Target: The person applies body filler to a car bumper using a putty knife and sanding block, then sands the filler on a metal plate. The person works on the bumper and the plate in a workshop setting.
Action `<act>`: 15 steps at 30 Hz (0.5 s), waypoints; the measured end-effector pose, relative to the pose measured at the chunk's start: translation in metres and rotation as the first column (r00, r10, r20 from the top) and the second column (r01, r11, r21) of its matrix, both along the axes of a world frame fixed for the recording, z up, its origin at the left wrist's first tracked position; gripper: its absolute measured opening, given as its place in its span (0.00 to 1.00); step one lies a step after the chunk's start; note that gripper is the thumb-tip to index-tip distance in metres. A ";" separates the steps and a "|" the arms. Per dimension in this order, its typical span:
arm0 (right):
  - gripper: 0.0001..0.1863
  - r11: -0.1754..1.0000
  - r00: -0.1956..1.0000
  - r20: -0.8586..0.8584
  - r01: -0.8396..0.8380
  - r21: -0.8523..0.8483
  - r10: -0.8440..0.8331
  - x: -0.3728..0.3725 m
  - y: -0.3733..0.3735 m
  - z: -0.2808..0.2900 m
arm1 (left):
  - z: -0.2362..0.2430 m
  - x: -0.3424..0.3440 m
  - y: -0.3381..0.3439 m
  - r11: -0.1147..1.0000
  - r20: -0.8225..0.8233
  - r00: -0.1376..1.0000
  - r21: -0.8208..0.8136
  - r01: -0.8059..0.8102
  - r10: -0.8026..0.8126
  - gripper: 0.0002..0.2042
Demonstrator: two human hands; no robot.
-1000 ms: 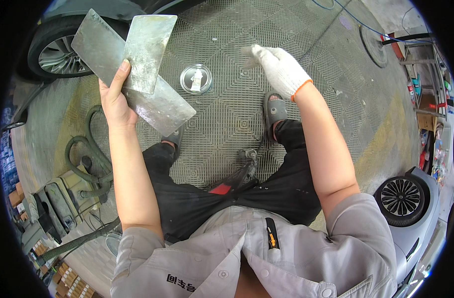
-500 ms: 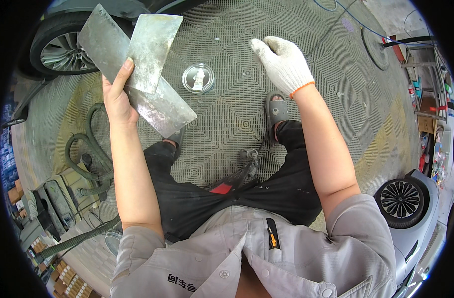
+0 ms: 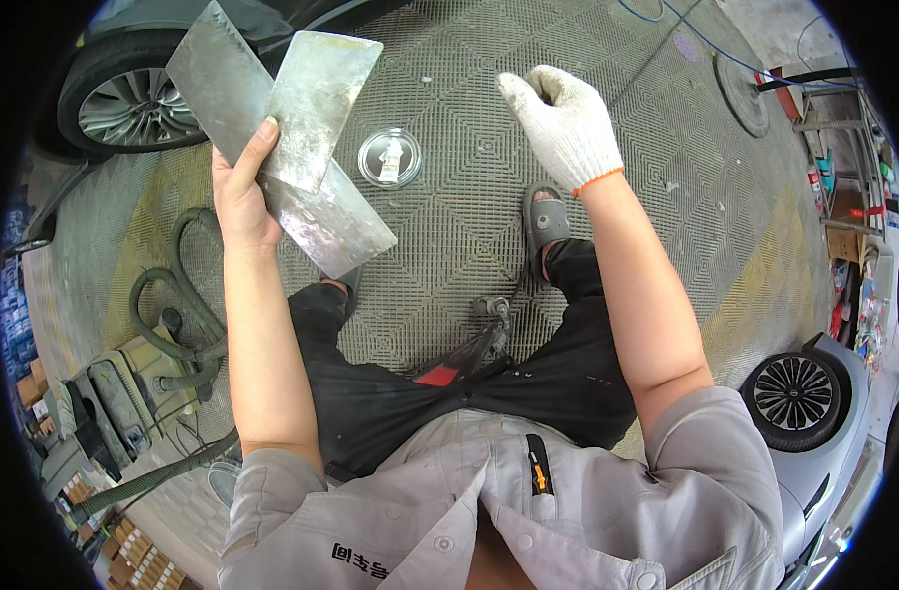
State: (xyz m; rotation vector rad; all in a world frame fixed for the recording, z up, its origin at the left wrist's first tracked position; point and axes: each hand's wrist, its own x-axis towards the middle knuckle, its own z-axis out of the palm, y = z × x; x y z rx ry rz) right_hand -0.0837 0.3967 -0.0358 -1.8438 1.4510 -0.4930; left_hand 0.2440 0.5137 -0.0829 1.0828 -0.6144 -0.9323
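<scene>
metal plates (image 3: 331, 98) are grasped in a fan by the bare left hand (image 3: 243, 202), above the mat-patterned floor (image 3: 459, 221), the thumb laid over them where they overlap; the front one is tilted with its long axis pointed steeply up and to the right, and behind it metal is stretched from upper left to lower right, whether as one long plate or two cannot be told. the gloved right hand (image 3: 565, 123) is held well apart, fingers loosely curled and thumb spread from them, its palm hidden, so whether anything is gripped there cannot be told.
</scene>
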 end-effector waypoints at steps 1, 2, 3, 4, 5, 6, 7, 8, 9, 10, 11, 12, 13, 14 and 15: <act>0.24 1.000 0.999 0.053 -0.005 -0.023 0.007 0.000 0.001 -0.002 | -0.001 -0.003 -0.001 1.000 -0.017 1.000 -0.003 0.013 -0.013 0.17; 0.24 0.997 0.989 0.147 -0.005 -0.073 0.016 0.002 0.003 -0.005 | -0.003 -0.007 -0.002 1.000 -0.022 0.999 -0.003 0.026 -0.026 0.17; 0.25 0.997 0.976 0.215 -0.014 -0.080 0.032 0.003 0.005 -0.008 | -0.004 -0.013 -0.003 0.999 -0.022 0.999 0.020 0.030 -0.029 0.17; 0.25 0.997 0.967 0.251 -0.033 -0.076 0.051 0.005 0.008 -0.011 | -0.005 -0.020 -0.004 0.999 -0.034 0.999 0.030 0.043 -0.042 0.17; 0.26 0.997 0.962 0.263 -0.067 -0.029 0.072 0.007 0.011 -0.014 | -0.006 -0.029 -0.005 0.998 -0.043 0.998 0.017 0.054 -0.053 0.16; 0.27 0.995 0.955 0.283 -0.098 0.003 0.093 0.010 0.014 -0.016 | -0.007 -0.038 -0.006 0.998 -0.041 0.998 0.053 0.042 -0.040 0.16; 0.30 0.987 0.931 0.334 -0.162 0.011 0.149 0.014 0.017 -0.018 | -0.009 -0.049 -0.006 0.998 -0.049 0.998 0.047 0.037 -0.035 0.16; 0.30 0.973 0.909 0.366 -0.228 0.035 0.200 0.017 0.022 -0.019 | -0.009 -0.059 -0.006 0.998 -0.068 0.997 0.047 0.041 -0.038 0.17; 0.29 0.940 0.861 0.451 -0.318 0.123 0.233 0.021 0.025 -0.019 | -0.010 -0.070 -0.006 0.997 -0.081 0.996 0.064 0.037 -0.032 0.19; 0.28 0.909 0.806 0.544 -0.381 0.171 0.235 0.024 0.028 -0.019 | -0.011 -0.078 -0.007 0.997 -0.089 0.995 0.060 0.046 -0.041 0.21; 0.26 0.893 0.797 0.576 -0.379 0.243 0.182 0.027 0.030 -0.019 | -0.011 -0.082 -0.007 0.993 -0.072 0.996 0.100 0.067 -0.060 0.21; 0.25 0.913 0.821 0.559 -0.310 0.264 0.117 0.027 0.029 -0.018 | -0.010 -0.087 -0.006 0.990 -0.067 0.994 0.101 0.096 -0.090 0.21; 0.25 0.929 0.840 0.541 -0.239 0.283 0.051 0.029 0.029 -0.018 | -0.010 -0.088 -0.006 0.989 -0.040 0.995 0.115 0.097 -0.093 0.19; 0.24 0.938 0.841 0.541 -0.193 0.287 0.007 0.029 0.027 -0.017 | -0.009 -0.089 -0.007 0.987 -0.014 0.995 0.120 0.103 -0.102 0.17; 0.24 0.951 0.769 0.637 -0.147 0.273 -0.064 0.029 0.024 -0.017 | -0.009 -0.088 -0.007 0.985 0.026 0.994 0.144 0.099 -0.104 0.16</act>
